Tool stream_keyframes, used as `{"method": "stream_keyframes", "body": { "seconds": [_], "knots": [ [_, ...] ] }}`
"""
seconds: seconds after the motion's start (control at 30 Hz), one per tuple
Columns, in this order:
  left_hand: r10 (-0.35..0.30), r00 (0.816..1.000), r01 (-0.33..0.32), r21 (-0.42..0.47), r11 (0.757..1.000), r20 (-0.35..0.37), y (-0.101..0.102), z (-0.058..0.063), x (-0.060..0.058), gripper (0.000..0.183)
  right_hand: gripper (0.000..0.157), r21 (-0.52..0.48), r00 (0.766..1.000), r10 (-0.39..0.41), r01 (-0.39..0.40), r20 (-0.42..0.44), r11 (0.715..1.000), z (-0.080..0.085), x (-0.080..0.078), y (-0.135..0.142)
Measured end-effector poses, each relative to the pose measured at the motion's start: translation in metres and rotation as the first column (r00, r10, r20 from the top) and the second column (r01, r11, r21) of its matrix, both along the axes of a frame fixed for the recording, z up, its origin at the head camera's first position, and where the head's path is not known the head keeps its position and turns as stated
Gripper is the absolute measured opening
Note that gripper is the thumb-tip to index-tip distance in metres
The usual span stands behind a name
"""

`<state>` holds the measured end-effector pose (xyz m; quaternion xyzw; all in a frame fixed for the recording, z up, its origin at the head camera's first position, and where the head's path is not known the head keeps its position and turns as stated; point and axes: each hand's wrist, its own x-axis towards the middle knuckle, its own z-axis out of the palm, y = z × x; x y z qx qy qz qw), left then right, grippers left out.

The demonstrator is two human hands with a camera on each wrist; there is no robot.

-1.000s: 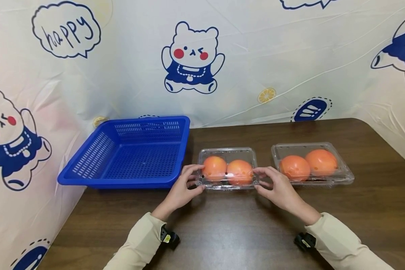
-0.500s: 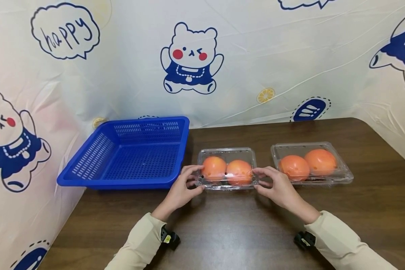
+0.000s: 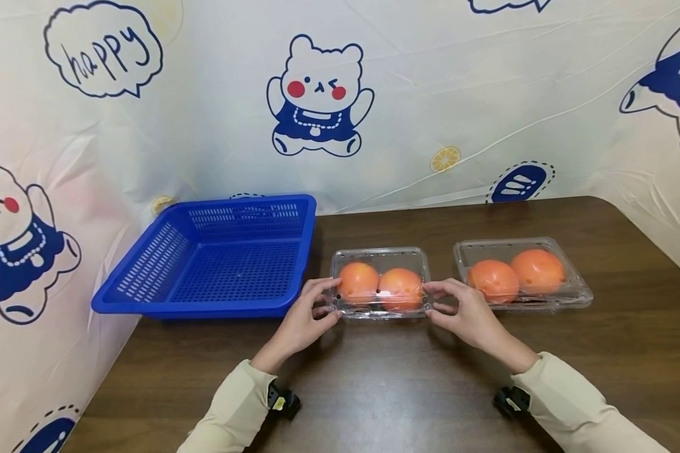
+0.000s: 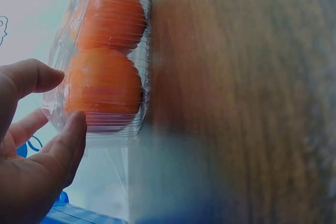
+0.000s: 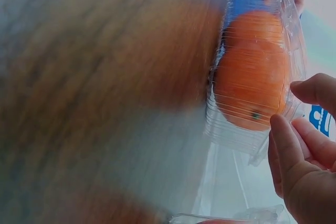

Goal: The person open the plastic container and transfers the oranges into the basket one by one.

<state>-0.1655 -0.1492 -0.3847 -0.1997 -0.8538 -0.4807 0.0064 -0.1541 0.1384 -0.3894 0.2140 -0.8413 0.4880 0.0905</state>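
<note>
A clear plastic clamshell box [image 3: 381, 254] with two round oranges [image 3: 359, 283] inside sits on the table in the middle of the head view, its lid down. At its left end, my left hand [image 3: 303, 322] holds the corner between thumb and fingers. The right hand [image 3: 466, 314] grips the opposite end in the same way. In the left wrist view, fingertips [image 4: 77, 121] meet the ribbed plastic beside the nearer orange [image 4: 105, 85]. A green stem mark shows on the orange [image 5: 252, 85] in the right wrist view, where fingertips [image 5: 278, 124] are at the lid's edge.
To the left stands a blue slatted plastic basket [image 3: 198, 308] with nothing in it. Another clear clamshell box [image 3: 575, 294] with two oranges [image 3: 538, 272] lies right of my right hand. Behind the brown wooden table [image 3: 385, 390] hangs a white cloth [image 3: 221, 113] printed with bears.
Both hands keep their places at the box's ends, and the box stays where it is. Only the head view has shifted very slightly.
</note>
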Motion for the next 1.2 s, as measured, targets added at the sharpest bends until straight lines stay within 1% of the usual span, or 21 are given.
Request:
{"method": "stream_keyframes", "body": {
  "seconds": [0.2, 0.3, 0.37, 0.43, 0.5, 0.57, 0.63, 0.73, 0.87, 0.97, 1.1, 1.2],
  "knots": [
    [-0.022, 1.000, 0.022, -0.009, 1.000, -0.019, -0.002, 0.000, 0.001, 0.052, 0.034, -0.001, 1.000, 0.004, -0.004, 0.011, 1.000, 0.001, 0.001, 0.000],
    [0.000, 0.999, -0.001, -0.032, 0.999, -0.036, -0.001, 0.003, 0.004, 0.052, 0.035, 0.007, 1.000, 0.006, -0.007, 0.017, 1.000, 0.000, 0.000, 0.000],
    [0.016, 0.999, -0.017, -0.031, 0.999, -0.049, 0.002, 0.008, 0.008, 0.052, 0.035, 0.012, 1.000, 0.005, -0.006, 0.021, 1.000, 0.000, 0.001, -0.001],
    [0.028, 0.998, -0.030, -0.023, 0.999, -0.055, 0.006, 0.018, 0.014, 0.051, 0.035, 0.017, 1.000, 0.007, -0.007, 0.026, 1.000, 0.001, 0.001, -0.001],
    [0.035, 0.998, -0.035, -0.015, 0.999, -0.049, 0.010, 0.028, 0.019, 0.049, 0.035, 0.016, 1.000, 0.007, -0.008, 0.026, 1.000, 0.001, 0.001, -0.001],
    [0.037, 0.999, -0.037, -0.004, 0.999, -0.040, 0.012, 0.035, 0.022, 0.048, 0.035, 0.014, 1.000, 0.007, -0.008, 0.025, 1.000, 0.002, 0.001, -0.001],
    [0.041, 0.999, -0.041, 0.001, 0.999, -0.032, 0.013, 0.038, 0.023, 0.048, 0.034, 0.013, 1.000, 0.008, -0.008, 0.024, 1.000, 0.002, 0.001, 0.000],
    [0.056, 0.998, -0.056, 0.022, 0.998, -0.027, 0.013, 0.034, 0.020, 0.046, 0.033, 0.013, 0.999, 0.007, -0.007, 0.032, 1.000, 0.002, 0.001, 0.000],
    [0.070, 0.997, -0.069, 0.034, 0.997, -0.025, 0.008, 0.017, 0.009, 0.048, 0.034, 0.020, 0.999, 0.004, -0.005, 0.035, 1.000, 0.003, 0.000, 0.002],
    [0.066, 0.997, -0.066, 0.015, 0.998, -0.031, 0.005, 0.006, 0.003, 0.049, 0.034, 0.017, 0.999, 0.005, -0.006, 0.036, 1.000, 0.004, -0.001, 0.002],
    [0.058, 0.998, -0.058, 0.003, 0.998, -0.038, 0.003, 0.003, 0.001, 0.050, 0.034, 0.012, 0.999, 0.012, -0.013, 0.036, 1.000, 0.004, -0.003, 0.002],
    [0.064, 0.997, -0.065, -0.005, 0.998, -0.042, 0.004, 0.003, 0.001, 0.051, 0.033, 0.009, 0.999, 0.015, -0.015, 0.041, 1.000, 0.004, -0.004, 0.003]
  ]
}}
